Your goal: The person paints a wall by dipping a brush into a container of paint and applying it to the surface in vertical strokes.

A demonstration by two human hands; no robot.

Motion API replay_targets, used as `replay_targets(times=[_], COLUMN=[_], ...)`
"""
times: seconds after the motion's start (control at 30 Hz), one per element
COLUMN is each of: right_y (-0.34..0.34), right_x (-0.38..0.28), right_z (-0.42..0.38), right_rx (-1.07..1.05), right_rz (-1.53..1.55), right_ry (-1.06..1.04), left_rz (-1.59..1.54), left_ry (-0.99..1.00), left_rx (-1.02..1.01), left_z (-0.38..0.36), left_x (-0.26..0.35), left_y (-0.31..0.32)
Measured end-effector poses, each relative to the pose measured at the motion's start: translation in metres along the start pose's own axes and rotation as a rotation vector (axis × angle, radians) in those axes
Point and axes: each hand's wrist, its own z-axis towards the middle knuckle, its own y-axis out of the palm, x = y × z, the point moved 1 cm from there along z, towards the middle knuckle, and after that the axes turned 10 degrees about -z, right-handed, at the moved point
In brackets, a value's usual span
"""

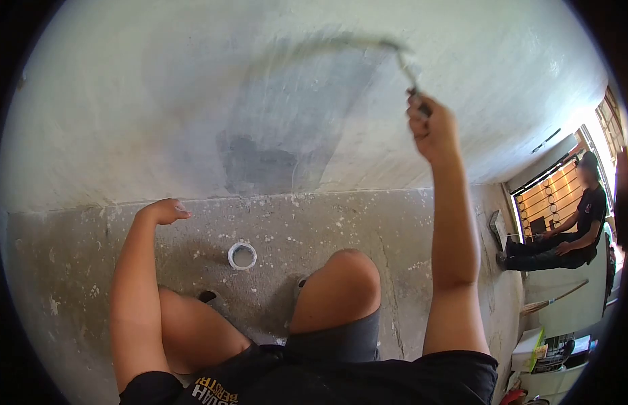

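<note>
My right hand (430,127) is raised near the wall and wrapped round the dark handle of a thin metal-stemmed tool (408,67), which looks like a paint roller or scraper; its head is hard to make out. The wall (192,101) is pale with darker grey patches (260,162) at its middle and lower part. Low by the wall's foot, at the left, my left hand (169,211) is bent at the wrist with its fingers together; nothing shows in it. A round white-rimmed container (242,256) stands on the floor between my hands.
The speckled concrete floor (213,236) meets the wall's foot. My bent knees are below. At the right, a person (587,209) in dark clothes sits by a window grille (550,199). A broom (557,297) and a box of items (528,349) lie nearer at the right.
</note>
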Motion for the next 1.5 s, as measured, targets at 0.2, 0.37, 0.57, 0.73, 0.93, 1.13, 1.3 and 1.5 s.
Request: replay_targets(times=[0.2,0.37,0.57,0.73,0.93,1.13,1.3,1.5], right_y=[0.0,-0.047,-0.062,-0.034,-0.027,-0.064,-0.091,-0.051], right_x=[-0.019,0.196,0.256,0.073,0.018,0.225,0.263,0.054], right_z=[-0.009,0.017,-0.019,0.005,0.0,0.001,-0.006,0.013], right_rx=[-0.05,0.067,0.04,-0.022,-0.061,0.04,-0.042,0.019], right_rz=[0.047,-0.268,-0.08,0.006,0.094,-0.177,-0.32,-0.035], right_ry=[-0.181,0.258,0.633,0.207,-0.092,0.385,0.515,0.134], left_rz=[0.035,-0.038,-0.011,-0.045,-0.007,-0.026,-0.053,-0.051], left_ry=[0.047,-0.044,-0.028,-0.033,-0.035,-0.055,-0.038,-0.036], left_rx=[0.026,0.008,-0.031,-0.037,-0.008,-0.023,-0.034,-0.039], left_z=[0.004,-0.01,-0.012,-0.006,-0.001,-0.007,-0.013,-0.003], left_x=[0.003,0.011,0.007,0.003,0.004,0.007,0.004,-0.005], left_y=[0.003,0.003,0.0,0.003,0.006,0.006,0.002,0.005])
